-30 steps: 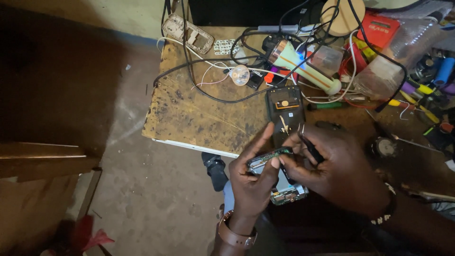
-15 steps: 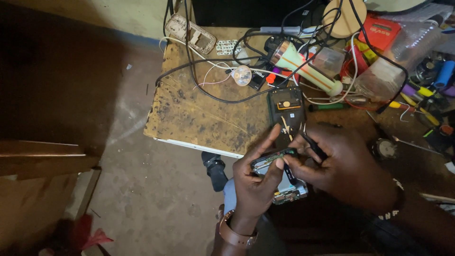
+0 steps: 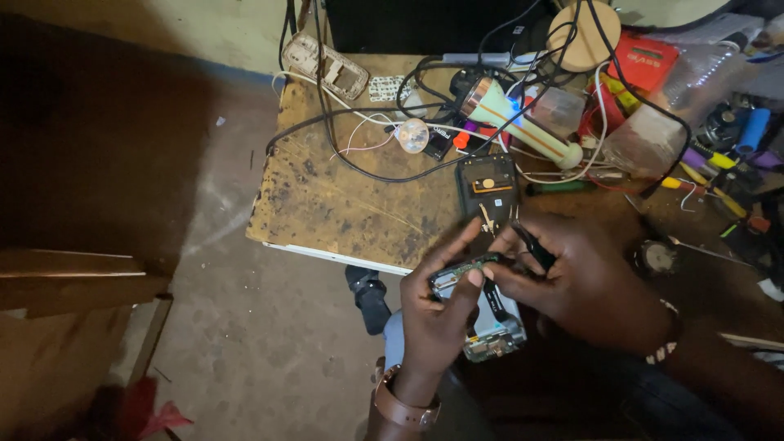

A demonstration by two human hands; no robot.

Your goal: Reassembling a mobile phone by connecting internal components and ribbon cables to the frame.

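My left hand (image 3: 437, 314) holds a small green circuit board (image 3: 463, 269) by its edges, just below the front edge of the worn wooden table (image 3: 343, 204). My right hand (image 3: 584, 282) pinches a dark thin tool (image 3: 535, 247) and touches the board's right end. Under both hands lies an opened phone frame (image 3: 496, 325), partly hidden. A black phone body (image 3: 487, 189) with an orange patch lies on the table just above my hands.
Black cables (image 3: 359, 122), a pale flashlight (image 3: 523, 126), a small round bulb (image 3: 413, 135), a white phone shell (image 3: 333, 69), a red box (image 3: 649, 61) and several coloured tools (image 3: 719, 159) crowd the table's back and right. A wooden bench (image 3: 73, 278) stands at left over a concrete floor.
Both hands stay together on the board. The right hand's tool has shifted slightly along the board; otherwise only the camera view has drifted a little.
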